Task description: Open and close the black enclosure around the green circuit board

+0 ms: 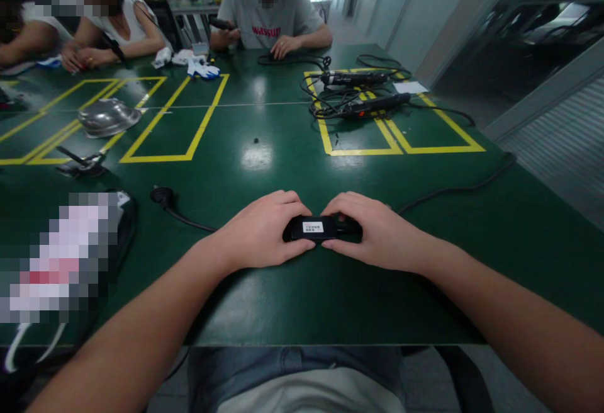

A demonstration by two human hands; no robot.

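Note:
A small black power-cord box (pixel 330 228) with a white printed label lies low over the table near its front edge. My left hand (pixel 271 229) is closed round its left end, thumb in front and fingers behind. On the right end, my right hand (pixel 372 230) grips in the same way, and its fingers partly cover the box. A black cord with a power plug (pixel 163 196) comes out past my left hand. From behind my right hand a black cable (pixel 453 189) trails away to the right edge. I cannot tell whether the box touches the table.
The green table (pixel 255 312) carries yellow tape outlines. Black handheld tools with tangled cords (pixel 372 103) lie at the back right. A metal bowl (pixel 107 117), a dark metal piece (pixel 85 164) and a blurred bag (pixel 66 255) are on the left. White-and-blue gloves (pixel 202 68) lie near people across the table.

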